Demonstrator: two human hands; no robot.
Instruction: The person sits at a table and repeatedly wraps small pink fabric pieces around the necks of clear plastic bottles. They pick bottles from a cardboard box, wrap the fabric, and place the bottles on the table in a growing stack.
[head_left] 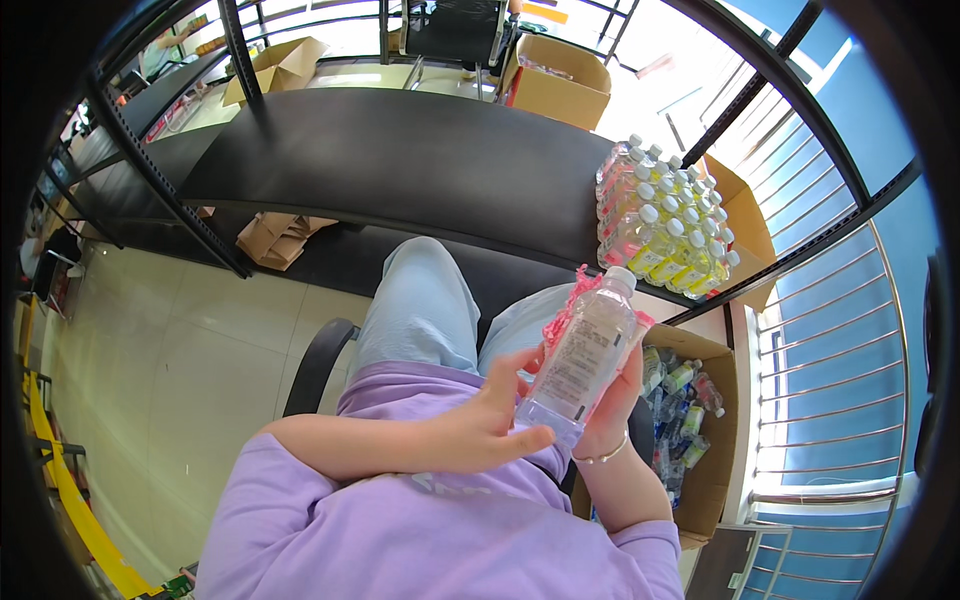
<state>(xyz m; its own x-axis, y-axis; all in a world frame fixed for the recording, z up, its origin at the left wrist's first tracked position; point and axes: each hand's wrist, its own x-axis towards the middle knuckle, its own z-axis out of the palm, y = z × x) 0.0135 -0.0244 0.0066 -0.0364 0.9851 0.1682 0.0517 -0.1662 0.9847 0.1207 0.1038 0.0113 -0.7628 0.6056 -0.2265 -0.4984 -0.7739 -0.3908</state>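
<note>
A clear plastic bottle (pixel 583 365) with a white cap and a printed label is tilted above my lap, its cap pointing away and to the right. My right hand (pixel 612 400) wraps round its right side, with a thin bracelet at the wrist. From the left, my left hand (pixel 490 420) reaches the lower part of the bottle; its thumb crosses in front of the base and its fingers curl at the left edge, the tips partly hidden. Crumpled pink film (pixel 572 305) sticks out along the upper left side of the bottle.
Several capped bottles (pixel 665 220) stand packed together at the right end of the black table (pixel 420 150). An open carton (pixel 715 460) of loose bottles sits below, to my right. Brown paper (pixel 280 238) lies under the tabletop. Metal railings (pixel 830 370) line the right side.
</note>
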